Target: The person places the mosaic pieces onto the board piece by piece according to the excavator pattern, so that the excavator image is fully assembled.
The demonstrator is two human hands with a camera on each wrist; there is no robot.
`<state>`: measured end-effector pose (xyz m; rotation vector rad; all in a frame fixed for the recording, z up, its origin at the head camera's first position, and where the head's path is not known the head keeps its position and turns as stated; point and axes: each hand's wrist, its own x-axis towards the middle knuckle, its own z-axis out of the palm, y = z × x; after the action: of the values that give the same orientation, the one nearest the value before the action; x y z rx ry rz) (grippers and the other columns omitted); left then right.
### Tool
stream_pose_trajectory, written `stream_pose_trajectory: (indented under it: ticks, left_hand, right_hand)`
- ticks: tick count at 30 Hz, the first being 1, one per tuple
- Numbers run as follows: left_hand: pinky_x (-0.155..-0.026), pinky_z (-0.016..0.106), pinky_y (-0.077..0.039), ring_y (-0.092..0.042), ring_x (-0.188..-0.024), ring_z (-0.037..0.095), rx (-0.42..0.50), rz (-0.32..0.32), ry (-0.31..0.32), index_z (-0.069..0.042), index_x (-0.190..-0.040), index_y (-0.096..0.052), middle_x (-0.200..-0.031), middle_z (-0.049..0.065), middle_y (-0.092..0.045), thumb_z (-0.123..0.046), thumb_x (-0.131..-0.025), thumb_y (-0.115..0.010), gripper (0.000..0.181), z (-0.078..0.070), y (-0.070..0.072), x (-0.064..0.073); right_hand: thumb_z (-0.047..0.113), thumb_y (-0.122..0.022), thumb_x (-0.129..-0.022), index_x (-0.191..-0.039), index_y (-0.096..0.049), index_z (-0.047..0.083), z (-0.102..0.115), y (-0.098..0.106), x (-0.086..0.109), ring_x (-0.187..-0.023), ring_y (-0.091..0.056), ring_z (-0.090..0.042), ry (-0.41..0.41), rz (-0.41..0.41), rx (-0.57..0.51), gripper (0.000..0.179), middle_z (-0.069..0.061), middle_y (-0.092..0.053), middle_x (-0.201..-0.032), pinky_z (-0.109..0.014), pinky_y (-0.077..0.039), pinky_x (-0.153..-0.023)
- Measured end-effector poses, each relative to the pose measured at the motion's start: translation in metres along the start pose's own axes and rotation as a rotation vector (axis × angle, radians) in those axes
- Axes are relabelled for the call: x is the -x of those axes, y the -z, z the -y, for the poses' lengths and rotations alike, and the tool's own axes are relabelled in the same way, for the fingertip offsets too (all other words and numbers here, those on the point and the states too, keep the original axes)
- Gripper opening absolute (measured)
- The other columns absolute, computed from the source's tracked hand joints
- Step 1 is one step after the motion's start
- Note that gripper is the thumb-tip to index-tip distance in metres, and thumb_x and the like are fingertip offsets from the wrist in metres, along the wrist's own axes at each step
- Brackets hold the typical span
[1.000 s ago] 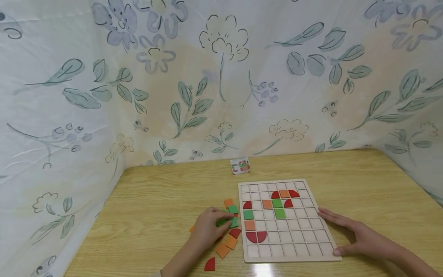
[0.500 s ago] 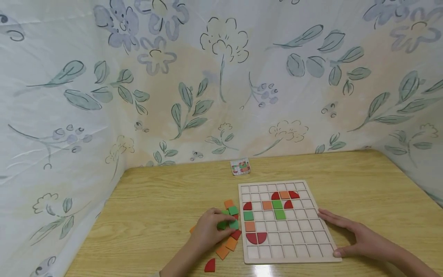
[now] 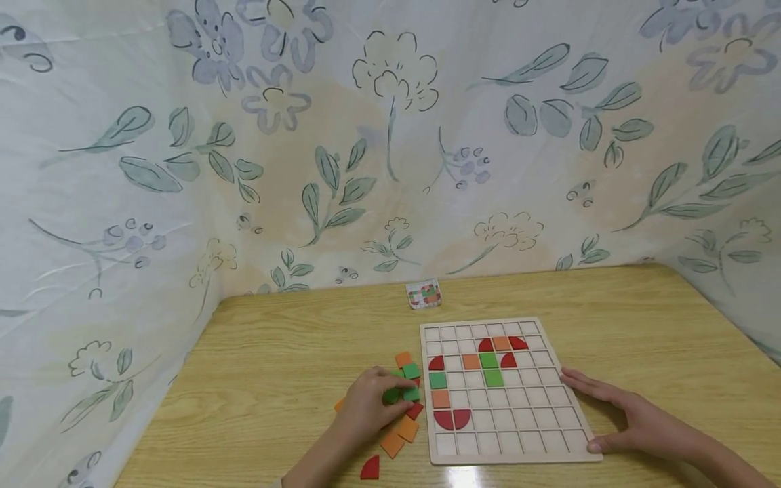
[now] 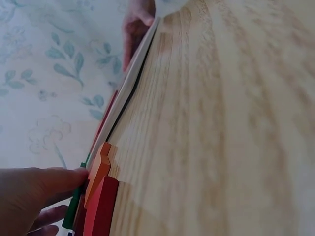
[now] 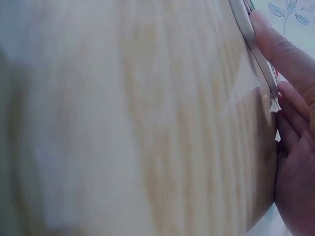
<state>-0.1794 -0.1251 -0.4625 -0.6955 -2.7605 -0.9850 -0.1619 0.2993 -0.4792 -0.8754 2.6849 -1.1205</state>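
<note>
Green tile (image 3: pixel 413 394) pinched by left hand (image 3: pixel 373 401), 9 o'clock of grid board (image 3: pixel 531 421).
Right hand (image 3: pixel 637 421) spread on 4 o'clock edge.

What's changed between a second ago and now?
Left hand: thumb shifted slightly toward the red quarter-circle tile, widening the finger-thumb gap around the green square tile. Whether the grip has closed on that tile is unclear. Right hand, wooden grid board, its placed tiles and picture card stayed put.
</note>
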Motion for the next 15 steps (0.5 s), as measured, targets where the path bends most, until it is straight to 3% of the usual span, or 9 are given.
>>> stream_pose_trajectory:
  ticks: [7, 15]
  left_hand:
    - [-0.077, 0.023, -0.048, -0.054, -0.090, 0.007, 0.044, 0.038, 0.037, -0.022, -0.099, -0.072, -0.097, -0.010, -0.067, -0.024, -0.077, -0.075, 0.023, 0.0056, 0.0000, -0.0024]
    - [-0.075, 0.022, -0.048, -0.054, -0.087, 0.006, 0.024, 0.038, 0.032, -0.022, -0.100, -0.072, -0.095, -0.011, -0.067, -0.027, -0.077, -0.075, 0.024, 0.0092, 0.0000, -0.0038]
  right_hand:
    - [0.032, -0.074, -0.074, -0.144, -0.033, 0.014, -0.0006, 0.0006, -0.0009, -0.123, -0.008, 0.026, -0.029, 0.031, -0.026, 0.083, 0.015, -0.022, -0.150, 0.006, -0.009, -0.085]
    - [0.033, -0.074, -0.073, -0.143, -0.034, 0.014, -0.0014, 0.0002, 0.0004, -0.123, -0.008, 0.026, -0.018, 0.018, -0.008, 0.083, 0.017, -0.023, -0.150, 0.006, -0.010, -0.086]
